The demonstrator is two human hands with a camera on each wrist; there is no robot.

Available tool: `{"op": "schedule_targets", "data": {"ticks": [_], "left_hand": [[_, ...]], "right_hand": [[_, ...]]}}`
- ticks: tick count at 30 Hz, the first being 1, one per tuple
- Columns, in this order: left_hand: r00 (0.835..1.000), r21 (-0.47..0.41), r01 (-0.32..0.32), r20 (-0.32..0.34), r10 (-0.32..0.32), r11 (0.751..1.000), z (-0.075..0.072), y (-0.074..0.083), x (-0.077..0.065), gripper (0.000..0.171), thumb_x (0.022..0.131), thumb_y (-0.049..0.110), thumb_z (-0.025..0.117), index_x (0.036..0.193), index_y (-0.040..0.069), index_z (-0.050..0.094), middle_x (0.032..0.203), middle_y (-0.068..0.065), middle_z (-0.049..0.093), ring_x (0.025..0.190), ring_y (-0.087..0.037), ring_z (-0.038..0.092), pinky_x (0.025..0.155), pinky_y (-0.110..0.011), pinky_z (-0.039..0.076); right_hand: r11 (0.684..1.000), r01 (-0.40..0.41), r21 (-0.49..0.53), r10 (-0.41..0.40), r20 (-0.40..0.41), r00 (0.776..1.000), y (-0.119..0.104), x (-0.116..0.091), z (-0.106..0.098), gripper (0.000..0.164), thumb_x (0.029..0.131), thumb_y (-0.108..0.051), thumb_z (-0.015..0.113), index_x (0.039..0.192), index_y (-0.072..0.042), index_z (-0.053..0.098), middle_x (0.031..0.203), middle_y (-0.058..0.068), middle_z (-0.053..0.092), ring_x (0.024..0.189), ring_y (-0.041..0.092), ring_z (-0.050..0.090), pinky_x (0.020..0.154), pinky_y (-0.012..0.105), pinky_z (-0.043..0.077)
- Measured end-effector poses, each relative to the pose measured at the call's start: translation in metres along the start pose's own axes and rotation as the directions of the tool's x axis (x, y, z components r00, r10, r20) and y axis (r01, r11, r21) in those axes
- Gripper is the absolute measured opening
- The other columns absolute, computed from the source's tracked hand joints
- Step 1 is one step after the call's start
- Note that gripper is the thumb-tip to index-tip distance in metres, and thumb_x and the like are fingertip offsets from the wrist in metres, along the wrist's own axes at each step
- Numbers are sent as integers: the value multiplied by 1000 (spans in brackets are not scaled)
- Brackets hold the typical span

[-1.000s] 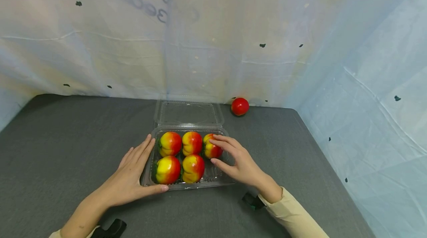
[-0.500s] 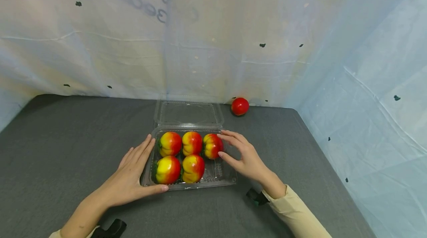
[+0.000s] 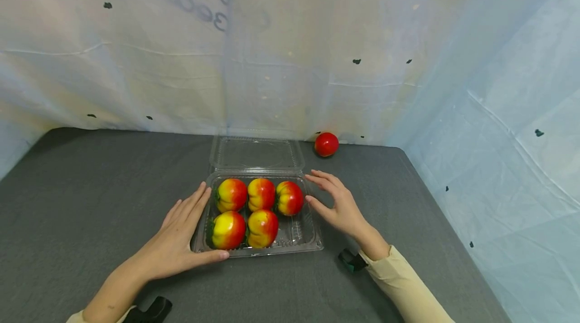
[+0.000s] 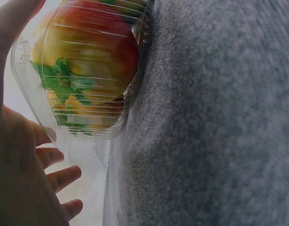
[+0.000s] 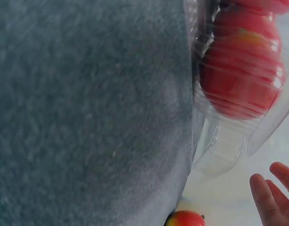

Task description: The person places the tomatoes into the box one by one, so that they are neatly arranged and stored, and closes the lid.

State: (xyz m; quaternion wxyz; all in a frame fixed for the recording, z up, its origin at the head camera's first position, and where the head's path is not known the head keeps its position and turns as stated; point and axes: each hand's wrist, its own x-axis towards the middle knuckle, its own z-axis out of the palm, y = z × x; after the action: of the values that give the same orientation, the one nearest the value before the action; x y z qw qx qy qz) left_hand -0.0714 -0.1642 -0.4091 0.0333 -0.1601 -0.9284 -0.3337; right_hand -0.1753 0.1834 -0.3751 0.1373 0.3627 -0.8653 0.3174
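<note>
A clear plastic clamshell box stands on the grey table with several glossy red-and-yellow fruits in it. Three make up the back row, ending at the right with one fruit; two more lie in front, and the front right corner holds none. Green leaves show through the wall in the left wrist view. My left hand rests along the box's left side, fingers stretched and thumb at the front rim. My right hand is by the right rim, fingers spread and slightly bent, holding nothing.
The box's clear lid lies folded back toward the rear sheet. A single red fruit sits behind and right of the box, near the table's back edge. Another pale sheet hangs along the right side.
My right hand has drawn away from the back-row right fruit, moving rightward past the box's rim. The left hand, the box and the fruits have stayed in place.
</note>
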Motion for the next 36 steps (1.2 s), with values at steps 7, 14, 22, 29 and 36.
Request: {"op": "schedule_targets", "data": {"ticks": [7, 14, 22, 29, 36], "left_hand": [[1000, 2, 0, -1, 0, 1000, 1, 0, 0, 119, 72, 65, 71, 156, 17, 2, 162, -9, -1, 145, -40, 12, 113, -63, 5], [1000, -2, -3, 0, 3, 1000, 0, 0, 0, 118, 72, 65, 71, 156, 18, 3, 162, -8, -1, 145, -39, 12, 113, -64, 5], [1000, -1, -2, 0, 2, 1000, 0, 1, 1, 118, 72, 65, 71, 156, 18, 2, 162, -8, -1, 146, -38, 11, 113, -63, 5], [1000, 2, -5, -1, 5, 1000, -1, 1, 2, 119, 72, 66, 71, 156, 18, 2, 162, -8, -1, 145, -39, 11, 113, -64, 5], [1000, -5, -4, -2, 4, 1000, 0, 1, 0, 118, 72, 66, 71, 156, 17, 3, 162, -8, 0, 145, -39, 13, 113, -64, 6]], "right_hand": [[1000, -16, -26, 16, -1, 1000, 7, 2, -1, 46, 87, -16, 71, 131, -9, 59, 139, 12, 51, 123, 26, 51, 89, 42, 52], [998, -51, -32, 52, 4, 999, 16, 6, -1, 45, 87, -17, 70, 130, -7, 59, 139, 10, 52, 122, 25, 52, 91, 42, 52], [995, -89, -43, 90, 10, 996, 27, 12, -3, 45, 88, -17, 69, 131, -7, 58, 139, 11, 51, 122, 27, 52, 92, 43, 52], [993, -104, -57, 104, 2, 995, 34, 16, -3, 46, 88, -16, 70, 131, -6, 58, 138, 15, 50, 120, 29, 52, 92, 45, 52], [989, -129, -71, 130, 7, 992, 45, 21, -1, 46, 88, -16, 69, 130, -3, 58, 138, 21, 49, 117, 33, 54, 91, 46, 52]]}}
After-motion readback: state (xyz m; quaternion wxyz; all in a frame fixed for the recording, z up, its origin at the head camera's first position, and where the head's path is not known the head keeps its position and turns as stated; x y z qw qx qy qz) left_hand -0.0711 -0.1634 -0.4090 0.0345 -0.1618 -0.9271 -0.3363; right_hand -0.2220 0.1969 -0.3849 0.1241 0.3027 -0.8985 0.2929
